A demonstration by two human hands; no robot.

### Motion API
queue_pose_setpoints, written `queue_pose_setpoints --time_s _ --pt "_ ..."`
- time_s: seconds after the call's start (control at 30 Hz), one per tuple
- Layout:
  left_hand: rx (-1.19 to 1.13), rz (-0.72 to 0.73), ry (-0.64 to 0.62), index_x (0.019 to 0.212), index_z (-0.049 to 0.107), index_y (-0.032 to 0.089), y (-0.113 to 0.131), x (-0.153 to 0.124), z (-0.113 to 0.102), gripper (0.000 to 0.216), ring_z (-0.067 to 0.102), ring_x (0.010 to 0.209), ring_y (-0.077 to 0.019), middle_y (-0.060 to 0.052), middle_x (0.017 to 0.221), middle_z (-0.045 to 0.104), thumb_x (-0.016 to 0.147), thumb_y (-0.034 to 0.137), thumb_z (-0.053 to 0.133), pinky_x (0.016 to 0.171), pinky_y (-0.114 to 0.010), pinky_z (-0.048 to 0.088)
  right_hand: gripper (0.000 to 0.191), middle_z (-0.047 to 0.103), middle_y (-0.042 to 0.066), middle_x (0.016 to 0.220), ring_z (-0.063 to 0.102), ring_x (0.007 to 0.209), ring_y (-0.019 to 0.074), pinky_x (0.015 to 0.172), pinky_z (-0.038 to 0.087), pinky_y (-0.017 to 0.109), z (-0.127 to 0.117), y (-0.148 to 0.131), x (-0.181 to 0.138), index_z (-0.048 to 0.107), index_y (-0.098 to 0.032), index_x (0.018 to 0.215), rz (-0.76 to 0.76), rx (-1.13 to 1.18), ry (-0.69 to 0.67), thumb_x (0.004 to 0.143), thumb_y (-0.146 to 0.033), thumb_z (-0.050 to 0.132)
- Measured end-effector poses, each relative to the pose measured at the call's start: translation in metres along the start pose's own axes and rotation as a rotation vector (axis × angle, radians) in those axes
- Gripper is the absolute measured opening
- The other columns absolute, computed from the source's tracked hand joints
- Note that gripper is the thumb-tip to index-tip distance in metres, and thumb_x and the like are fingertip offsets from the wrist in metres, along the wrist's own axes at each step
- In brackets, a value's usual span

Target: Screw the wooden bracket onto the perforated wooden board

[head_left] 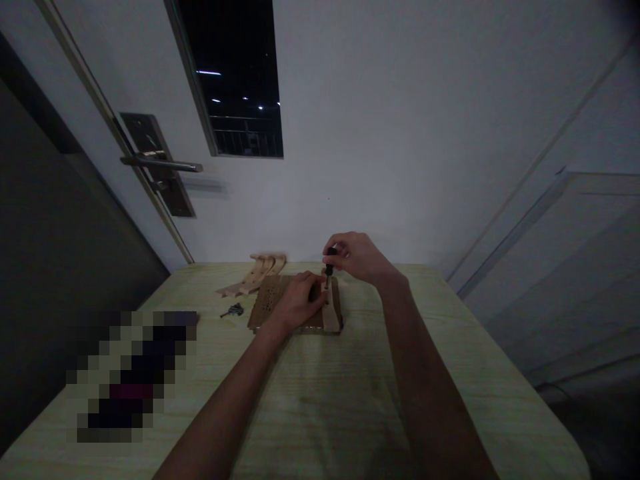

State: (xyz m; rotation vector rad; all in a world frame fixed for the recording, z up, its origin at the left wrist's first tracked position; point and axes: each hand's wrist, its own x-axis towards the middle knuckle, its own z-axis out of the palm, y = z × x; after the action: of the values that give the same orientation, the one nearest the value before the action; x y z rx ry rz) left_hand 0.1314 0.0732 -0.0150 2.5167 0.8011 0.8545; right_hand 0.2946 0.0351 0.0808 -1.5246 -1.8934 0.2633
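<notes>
A: Head view. State of the right hand [361,257]?

B: Closed round the black handle of a screwdriver [330,261], near the middle of the far edge of the surface [325,400]. Shaft close to upright, pointing down at the far part of a wooden piece [331,319]. Seating of the tip: too small to tell.

A: Left hand [299,300]?

B: Part-curled, thumb and forefinger at the left side of the wood. Gripping or only pressing: cannot tell.

A: Underneath?

B: Brown cardboard pad [269,299], with the wood along its right edge.

A: Nearby?

B: Curved wooden parts [274,265] toward the far left corner; left of the pad, small metal parts [235,310], likely screws.

A: Technique?

B: Judged best: align shaft square to the wood, press straight down, turn slowly. Brace the wood flat, fingers clear of the tip in case of slipping.
</notes>
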Motion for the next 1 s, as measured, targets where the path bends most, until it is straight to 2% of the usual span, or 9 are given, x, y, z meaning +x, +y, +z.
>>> queue_pose_setpoints --time_s 0.13,0.27,0.43,0.63,0.77,0.9,1.0 --pt "0.0 -0.001 -0.002 0.102 0.058 0.018 -0.001 -0.001 0.0 0.023 0.056 0.09 -0.0212 -0.007 0.095 0.06 0.083 0.029 0.054 0.082 -0.036 0.046 0.012 0.058 -0.001 0.062 0.052 0.059 0.0098 0.059 0.04 0.023 0.001 0.004 0.001 0.065 -0.016 0.075 -0.018 -0.042 0.042 0.072 -0.027 0.069" --pt "-0.009 0.004 -0.003 0.1 0.059 0.019 0.001 0.0 -0.001 0.02 0.056 0.09 -0.021 -0.006 0.094 0.06 0.084 0.028 0.053 0.083 -0.036 0.046 0.007 0.055 -0.004 0.057 0.052 0.053 0.008 0.054 0.038 0.02 0.003 0.001 0.002 0.064 -0.018 0.081 -0.044 0.06 -0.033 0.075 -0.023 0.064" --pt "-0.008 -0.009 -0.009 0.097 0.059 0.018 0.002 0.0 -0.001 0.018 0.057 0.088 -0.0208 -0.007 0.093 0.06 0.083 0.026 0.053 0.081 -0.035 0.046 0.008 0.066 0.003 0.071 0.059 0.062 0.0106 0.062 0.044 0.023 0.006 -0.003 0.003 0.069 -0.015 0.079 -0.024 0.048 -0.024 0.076 -0.019 0.063" --pt "-0.008 -0.011 0.0 0.098 0.059 0.017 0.001 0.0 0.0 0.019 0.057 0.088 -0.0211 -0.007 0.093 0.061 0.082 0.027 0.053 0.081 -0.036 0.046 0.032 0.07 0.009 0.09 0.062 0.073 0.0141 0.072 0.049 0.029 0.01 0.007 0.001 0.066 -0.015 0.109 -0.034 -0.019 0.005 0.079 -0.015 0.058" --pt "-0.008 -0.017 -0.01 0.097 0.059 0.018 0.001 0.001 0.0 0.018 0.057 0.087 -0.0208 -0.007 0.092 0.061 0.082 0.028 0.054 0.082 -0.036 0.046 0.039 0.068 0.011 0.101 0.061 0.075 0.0135 0.073 0.049 0.029 0.009 0.006 0.0 0.063 -0.014 0.116 -0.047 -0.03 -0.022 0.079 -0.009 0.051" --pt "-0.007 -0.01 -0.013 0.097 0.058 0.017 0.001 0.001 0.0 0.019 0.057 0.087 -0.021 -0.007 0.094 0.061 0.083 0.028 0.054 0.082 -0.036 0.046 0.049 0.069 0.004 0.092 0.059 0.067 0.0106 0.069 0.048 0.026 0.003 -0.002 -0.003 0.054 -0.022 0.126 -0.088 0.022 -0.079 0.08 -0.007 0.048" --pt "-0.005 -0.008 -0.012 0.096 0.058 0.017 0.0 0.001 0.0 0.017 0.057 0.089 -0.0209 -0.007 0.093 0.061 0.083 0.028 0.053 0.082 -0.036 0.046 0.035 0.067 0.001 0.083 0.058 0.065 0.0101 0.066 0.046 0.024 0.001 -0.004 -0.003 0.062 -0.022 0.112 -0.108 0.044 -0.08 0.08 -0.011 0.052"
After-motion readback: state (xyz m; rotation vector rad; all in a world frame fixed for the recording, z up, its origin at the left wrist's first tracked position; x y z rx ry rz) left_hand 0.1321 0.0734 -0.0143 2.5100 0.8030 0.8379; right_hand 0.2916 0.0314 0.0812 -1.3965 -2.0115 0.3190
